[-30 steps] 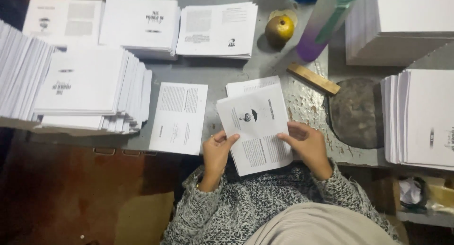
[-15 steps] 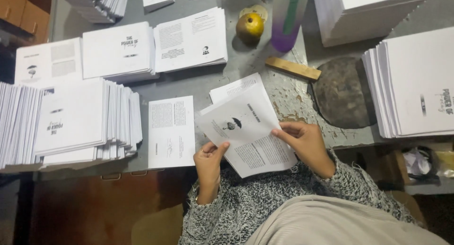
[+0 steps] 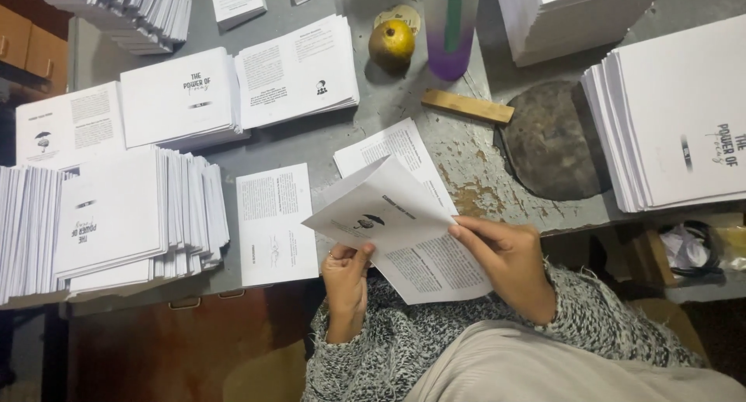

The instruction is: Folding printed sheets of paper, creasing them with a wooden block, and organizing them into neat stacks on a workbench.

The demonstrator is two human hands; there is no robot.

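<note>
A white printed sheet, partly folded over, is lifted off the grey table near its front edge. My left hand pinches its lower left edge. My right hand holds its right side, fingers on the fold. Under it lies another printed sheet. A single printed sheet lies flat just left of my left hand.
Stacks of white booklets stand at the left, back and right. A yellow fruit, a purple bottle, a wooden stick and a round dark stone sit behind the sheet.
The sheet has been lifted and its top half folded over toward me. The view has shifted, so the table sits higher and more to the right.
</note>
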